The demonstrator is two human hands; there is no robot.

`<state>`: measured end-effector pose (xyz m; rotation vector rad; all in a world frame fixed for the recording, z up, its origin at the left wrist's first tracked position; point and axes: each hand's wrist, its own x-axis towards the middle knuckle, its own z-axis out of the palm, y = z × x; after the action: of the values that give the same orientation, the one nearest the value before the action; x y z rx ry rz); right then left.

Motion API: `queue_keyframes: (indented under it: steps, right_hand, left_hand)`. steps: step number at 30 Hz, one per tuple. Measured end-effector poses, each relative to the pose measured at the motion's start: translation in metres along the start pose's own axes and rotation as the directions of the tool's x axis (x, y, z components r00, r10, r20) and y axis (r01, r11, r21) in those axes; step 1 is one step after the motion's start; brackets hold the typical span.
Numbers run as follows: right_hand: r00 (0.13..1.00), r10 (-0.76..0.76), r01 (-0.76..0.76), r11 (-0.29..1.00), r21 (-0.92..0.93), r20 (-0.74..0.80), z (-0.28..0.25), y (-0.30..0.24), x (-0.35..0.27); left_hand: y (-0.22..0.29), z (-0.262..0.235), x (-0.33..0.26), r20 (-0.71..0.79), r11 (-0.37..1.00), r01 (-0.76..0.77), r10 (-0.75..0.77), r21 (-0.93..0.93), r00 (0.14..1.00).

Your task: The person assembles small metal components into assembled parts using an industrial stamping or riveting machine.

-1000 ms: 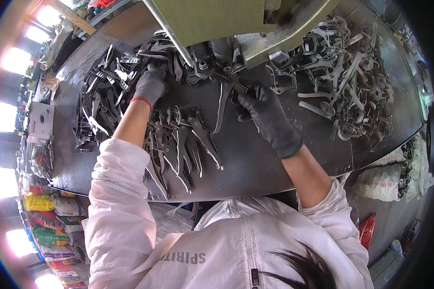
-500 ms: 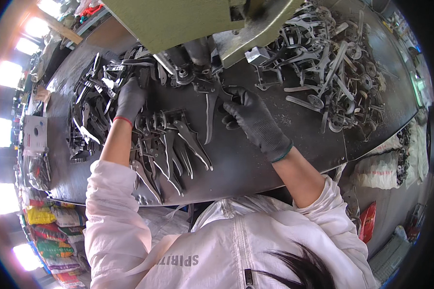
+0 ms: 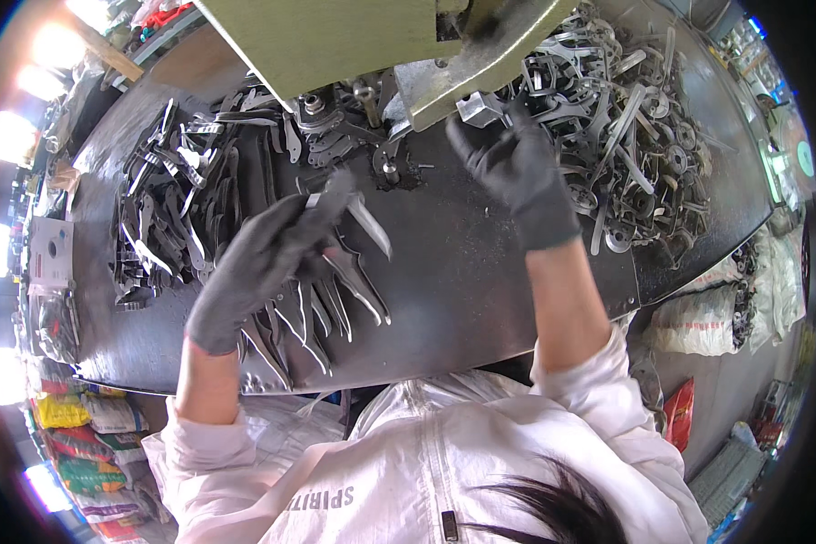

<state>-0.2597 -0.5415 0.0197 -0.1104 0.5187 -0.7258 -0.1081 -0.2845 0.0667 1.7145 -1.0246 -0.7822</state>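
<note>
one pale-edged handle piece point(image 3: 371, 227) has moved from under the green machine point(image 3: 363, 45) to in front of it, apparently pinched by the left hand point(image 3: 263, 258), the nearer one; its long axis slants down-right from those fingers. right hand point(image 3: 521, 177) spreads its fingers near metal parts point(image 3: 624, 127) right of the machine.

A metalworking workshop: an olive-green machine point(image 3: 372, 41) overhangs the far side of a dark desk point(image 3: 480, 290), with dark metal pieces point(image 3: 177, 195) heaped on the left and tangled grey metal pieces point(image 3: 630, 145) on the right. Colourful sacks point(image 3: 91, 476) are stacked at near left beside bright windows point(image 3: 3, 372); white sacks point(image 3: 694, 326) sit at right.
</note>
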Motion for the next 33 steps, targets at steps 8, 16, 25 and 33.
queue_keyframes:
  steps: [8, 16, 25, 33]
  right_hand:
    - [0.968, 0.104, -0.138, 0.981, 0.136, 0.230, -0.038, -0.062, 0.066]
    - [0.975, -0.188, 0.217, 0.708, -0.672, 0.116, 0.005, 0.030, -0.059]
    - [0.974, -0.095, 0.224, 0.524, -0.822, 0.205, 0.011, 0.040, -0.056]
    - [0.936, -0.007, 0.340, 0.279, -0.898, 0.353, 0.014, 0.047, -0.053]
  left_hand:
    - [-0.039, 0.017, 0.065, 0.532, 0.179, -0.646, 0.430, 0.742, 0.730]
    - [-0.004, 0.021, 0.041, 0.206, 0.980, 0.199, -0.199, 0.019, 0.958]
    - [-0.015, 0.039, 0.061, 0.214, 0.999, 0.048, -0.043, -0.020, 0.976]
    - [-0.026, 0.031, 0.065, 0.166, 0.985, -0.027, 0.056, -0.171, 0.985]
